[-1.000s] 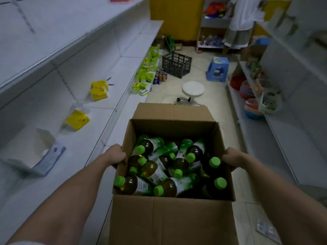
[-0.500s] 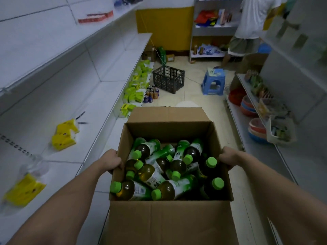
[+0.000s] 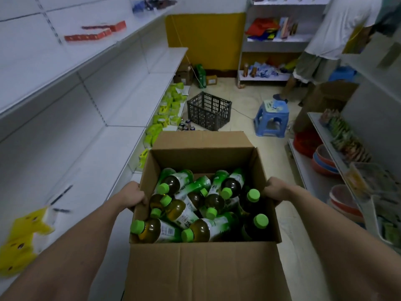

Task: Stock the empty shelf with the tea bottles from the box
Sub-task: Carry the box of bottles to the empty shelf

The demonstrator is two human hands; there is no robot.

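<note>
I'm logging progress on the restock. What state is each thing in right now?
Cardboard box: open, flaps up, carried.
Tea bottles: capped, jumbled inside the box.
Left hand: gripping the box's left wall.
Right hand: gripping the box's right wall.
Black crate: on the floor, looks empty.

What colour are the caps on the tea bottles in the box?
Bright green caps on the tea bottles, clearest in the head view.

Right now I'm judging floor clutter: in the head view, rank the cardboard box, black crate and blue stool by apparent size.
1. cardboard box, by far the largest, though it is nearest the camera.
2. black crate.
3. blue stool, close to the crate; unsure.
</note>
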